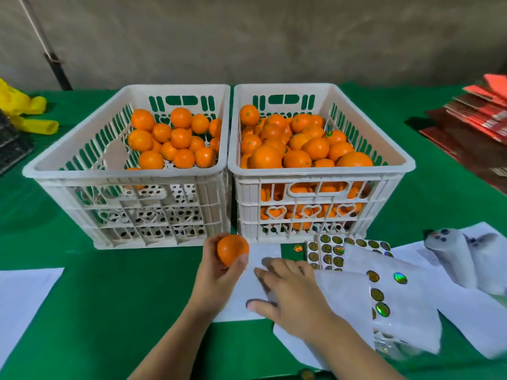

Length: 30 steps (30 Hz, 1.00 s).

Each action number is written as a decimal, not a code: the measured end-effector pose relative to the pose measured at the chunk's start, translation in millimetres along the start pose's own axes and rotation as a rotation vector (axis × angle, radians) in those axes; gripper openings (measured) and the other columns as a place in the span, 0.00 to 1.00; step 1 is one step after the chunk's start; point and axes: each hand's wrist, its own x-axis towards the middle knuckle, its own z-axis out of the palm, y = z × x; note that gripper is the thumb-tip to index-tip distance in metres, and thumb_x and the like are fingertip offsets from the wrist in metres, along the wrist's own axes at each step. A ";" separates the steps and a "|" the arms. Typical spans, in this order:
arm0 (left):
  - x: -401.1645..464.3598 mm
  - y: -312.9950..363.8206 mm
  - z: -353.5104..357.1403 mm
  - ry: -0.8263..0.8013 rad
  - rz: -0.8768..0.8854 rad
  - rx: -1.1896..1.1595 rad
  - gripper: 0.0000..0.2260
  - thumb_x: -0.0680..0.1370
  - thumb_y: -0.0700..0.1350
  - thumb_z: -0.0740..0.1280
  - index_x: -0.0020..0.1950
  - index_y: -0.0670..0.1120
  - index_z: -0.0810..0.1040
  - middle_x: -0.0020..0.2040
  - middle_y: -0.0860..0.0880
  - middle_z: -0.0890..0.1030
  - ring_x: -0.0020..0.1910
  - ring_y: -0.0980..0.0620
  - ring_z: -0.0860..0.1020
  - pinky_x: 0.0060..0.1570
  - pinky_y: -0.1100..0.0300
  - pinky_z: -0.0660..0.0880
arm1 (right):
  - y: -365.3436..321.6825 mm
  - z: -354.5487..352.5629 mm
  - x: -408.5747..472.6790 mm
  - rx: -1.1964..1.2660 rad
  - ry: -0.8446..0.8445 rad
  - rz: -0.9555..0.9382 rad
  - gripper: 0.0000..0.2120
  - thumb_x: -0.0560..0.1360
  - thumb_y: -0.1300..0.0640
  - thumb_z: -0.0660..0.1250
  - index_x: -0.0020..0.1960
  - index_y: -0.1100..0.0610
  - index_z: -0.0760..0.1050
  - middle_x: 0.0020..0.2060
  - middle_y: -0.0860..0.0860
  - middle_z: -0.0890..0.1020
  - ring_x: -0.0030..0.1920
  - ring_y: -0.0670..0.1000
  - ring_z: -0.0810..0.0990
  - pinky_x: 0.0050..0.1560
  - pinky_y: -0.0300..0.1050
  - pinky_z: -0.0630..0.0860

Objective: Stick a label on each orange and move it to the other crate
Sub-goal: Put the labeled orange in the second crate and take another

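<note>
We gripped 1 orange (232, 249) in our left hand (216, 272), just before the 2 crates (129, 171). Our right hand (290, 294) lay spread, fingers relaxed, on the label sheets (329, 253) beside it.

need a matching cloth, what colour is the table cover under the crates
Plain dark green cloth, clearest in the head view, under both white crates.

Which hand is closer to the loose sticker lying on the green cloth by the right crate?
Right. The right hand reaches over the white sheets just below and left of the sticker. The left hand holds an orange further left.
</note>
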 end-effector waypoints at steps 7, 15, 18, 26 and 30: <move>-12.6 4.9 -5.4 0.220 0.215 0.019 0.24 0.73 0.59 0.75 0.65 0.64 0.70 0.57 0.66 0.76 0.51 0.58 0.81 0.47 0.67 0.79 | -9.3 -16.9 10.3 -0.079 0.121 -0.064 0.06 0.78 0.47 0.68 0.53 0.45 0.78 0.52 0.43 0.79 0.55 0.50 0.75 0.56 0.48 0.60; -10.2 2.1 -5.7 0.119 0.116 0.155 0.24 0.70 0.66 0.73 0.63 0.67 0.69 0.52 0.68 0.78 0.46 0.60 0.82 0.44 0.59 0.78 | 29.0 -54.8 -34.4 -0.037 0.098 0.504 0.39 0.72 0.22 0.52 0.73 0.46 0.63 0.63 0.49 0.66 0.64 0.56 0.62 0.64 0.54 0.62; -9.6 2.9 -4.4 0.088 0.050 0.349 0.25 0.68 0.72 0.69 0.62 0.70 0.66 0.49 0.63 0.81 0.43 0.63 0.81 0.38 0.56 0.76 | 55.7 -60.1 -59.8 -0.082 -0.010 0.624 0.39 0.69 0.20 0.57 0.71 0.44 0.64 0.61 0.48 0.63 0.63 0.55 0.60 0.63 0.53 0.61; -4.8 1.1 -17.0 -0.091 -0.015 0.274 0.24 0.72 0.67 0.70 0.65 0.64 0.69 0.52 0.65 0.79 0.47 0.59 0.81 0.48 0.56 0.79 | 43.9 -61.6 -21.6 0.115 0.201 0.382 0.14 0.75 0.44 0.71 0.58 0.46 0.74 0.52 0.48 0.77 0.53 0.55 0.75 0.50 0.50 0.72; -2.3 4.4 -27.3 -0.097 -0.001 0.092 0.21 0.73 0.65 0.72 0.63 0.64 0.72 0.54 0.65 0.78 0.52 0.61 0.80 0.52 0.68 0.76 | 19.6 -60.4 14.3 0.663 0.084 0.343 0.11 0.78 0.56 0.69 0.57 0.45 0.72 0.49 0.46 0.80 0.48 0.51 0.79 0.45 0.46 0.75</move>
